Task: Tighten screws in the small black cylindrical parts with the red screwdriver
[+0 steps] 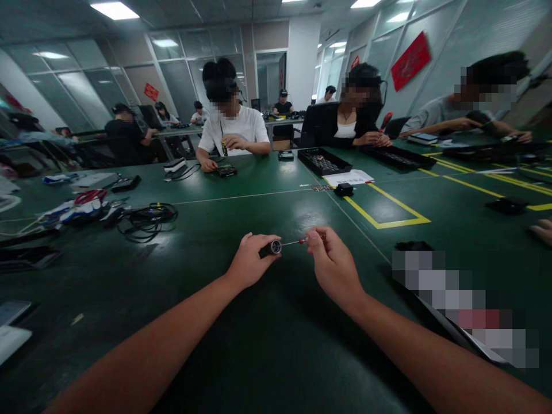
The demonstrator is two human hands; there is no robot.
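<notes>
Screwdriver (pixel 302 241), pinched in my right hand (pixel 331 261), points leftward (nearly level) at the black cylinder (pixel 273 248) my left hand (pixel 251 260) grips.

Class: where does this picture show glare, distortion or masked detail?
In the head view, a ceiling light burns out to white; same view, glare marks the green tabletop beyond the left hand and right hand; same view, edges look stretched, and blocky pixelation masks detail at lower right.

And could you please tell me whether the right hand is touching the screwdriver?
Touching. The head view shows it plainly: the right hand pinches the screwdriver between thumb and fingers, its thin shaft pointing toward the left hand.
</notes>
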